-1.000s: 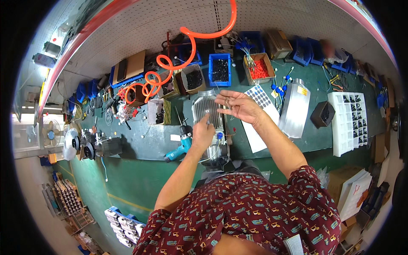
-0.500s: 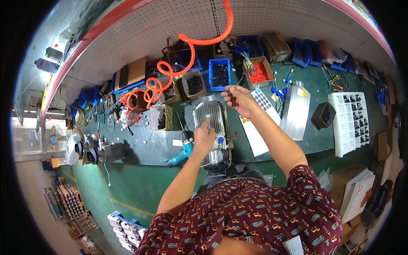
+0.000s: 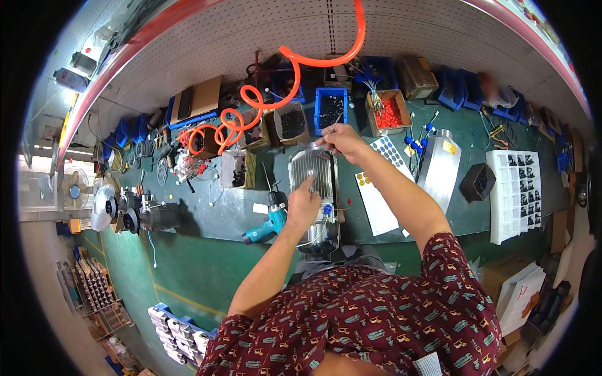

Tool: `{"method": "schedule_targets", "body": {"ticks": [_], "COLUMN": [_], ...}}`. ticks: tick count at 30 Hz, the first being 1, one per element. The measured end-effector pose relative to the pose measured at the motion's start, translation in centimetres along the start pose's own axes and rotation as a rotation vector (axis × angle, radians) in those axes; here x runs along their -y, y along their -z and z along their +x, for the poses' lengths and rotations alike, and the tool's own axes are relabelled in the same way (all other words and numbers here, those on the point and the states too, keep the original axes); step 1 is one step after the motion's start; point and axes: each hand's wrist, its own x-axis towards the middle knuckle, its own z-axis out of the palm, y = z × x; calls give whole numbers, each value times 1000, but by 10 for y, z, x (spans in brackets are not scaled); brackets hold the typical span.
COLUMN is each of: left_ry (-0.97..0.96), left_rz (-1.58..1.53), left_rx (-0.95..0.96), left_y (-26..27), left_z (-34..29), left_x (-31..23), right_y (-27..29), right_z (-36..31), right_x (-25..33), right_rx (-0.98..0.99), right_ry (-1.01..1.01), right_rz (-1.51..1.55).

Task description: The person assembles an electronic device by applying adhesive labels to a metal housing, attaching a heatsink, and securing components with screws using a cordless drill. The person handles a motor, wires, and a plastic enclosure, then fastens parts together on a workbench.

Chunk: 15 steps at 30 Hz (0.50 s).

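A finned grey metal housing lies in front of me at the bench's near edge. My left hand rests on its left side, index finger stretched onto the fins and the other fingers partly hidden. Above the housing's far end, my right hand pinches a thin, dark rod-like tool; its exact kind is too small to make out. A blue connector with wires sits on the housing's near part. Left of the housing lies a teal power drill, its long bit pointing away from me.
Beyond the housing stand a blue bin of dark parts and a box of red caps. An orange coiled hose hangs over the bench. To the right are a white sticker sheet, a metal casing and a white tray.
My right hand has moved left and slightly nearer, from beside the housing to above its far end, the thin tool still pinched. My left hand stays on the housing. The view has shifted slightly.
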Motion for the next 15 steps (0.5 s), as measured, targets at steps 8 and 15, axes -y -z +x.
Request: {"method": "schedule_targets", "body": {"ticks": [8,15], "left_ry": [46,99], "left_rz": [-36,-33], "left_rx": [-7,17], "left_y": [3,9], "left_z": [-3,-5], "left_x": [-12,-21], "right_y": [-1,-9], "right_z": [14,13], "right_x": [-14,-10], "right_rx": [-25,5], "right_ry": [195,419], "right_rz": [-271,-389]}}
